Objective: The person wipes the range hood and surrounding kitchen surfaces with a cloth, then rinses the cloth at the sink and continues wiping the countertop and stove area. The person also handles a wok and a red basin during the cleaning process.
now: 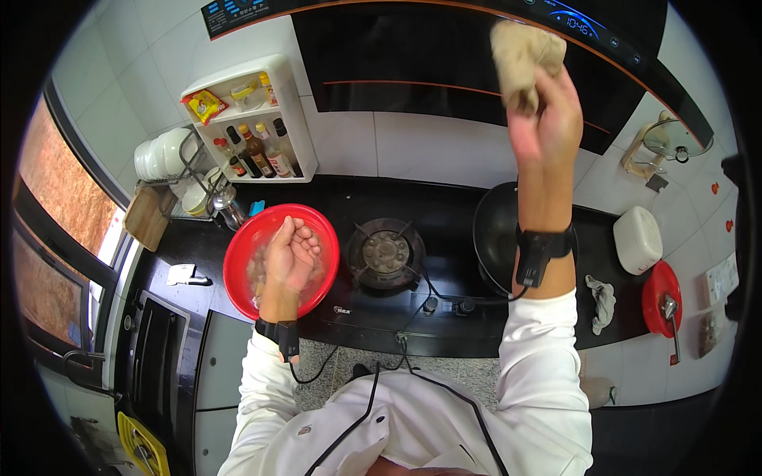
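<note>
My right hand [546, 122] is raised high and grips a bunched beige cloth [524, 56]. The cloth lies in front of the black glass panel of the range hood [411, 59], just under its lit control strip; whether it touches the glass is hard to tell. Above a red plastic basin [331, 256], my left hand [293, 253] has its fingers curled in, with nothing seen in them. Pale contents in liquid show in the basin, partly hidden by that hand. Dark straps with cabled devices sit on both wrists.
A gas burner [386, 253] lies between the basin and a black wok [494, 238]. At left are a cleaver [186, 275], a dish rack [190, 172] and a white shelf [306, 143] of bottles. To the right lie a grey rag [602, 303] and a red bowl [655, 309].
</note>
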`<move>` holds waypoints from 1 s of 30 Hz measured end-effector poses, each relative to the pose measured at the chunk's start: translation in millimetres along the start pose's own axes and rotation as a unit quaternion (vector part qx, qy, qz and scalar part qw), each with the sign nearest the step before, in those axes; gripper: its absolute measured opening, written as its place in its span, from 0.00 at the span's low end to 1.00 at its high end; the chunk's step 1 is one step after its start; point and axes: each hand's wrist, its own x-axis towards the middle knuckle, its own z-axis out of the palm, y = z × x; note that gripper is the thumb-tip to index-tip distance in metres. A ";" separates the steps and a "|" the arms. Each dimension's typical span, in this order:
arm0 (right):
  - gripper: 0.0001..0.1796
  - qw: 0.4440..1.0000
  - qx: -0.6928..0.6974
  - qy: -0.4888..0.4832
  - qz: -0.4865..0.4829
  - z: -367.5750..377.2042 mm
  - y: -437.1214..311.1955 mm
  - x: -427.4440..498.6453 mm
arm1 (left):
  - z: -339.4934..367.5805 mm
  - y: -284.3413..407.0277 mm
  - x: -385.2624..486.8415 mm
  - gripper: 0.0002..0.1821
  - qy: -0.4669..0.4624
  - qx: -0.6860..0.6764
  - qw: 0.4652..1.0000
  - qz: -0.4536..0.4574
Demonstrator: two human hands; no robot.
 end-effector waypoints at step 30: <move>0.41 0.835 -0.402 -0.347 0.143 101.3 140.2 -284.7 | 9.9 43.5 -125.0 0.13 0.012 0.184 0.977 0.108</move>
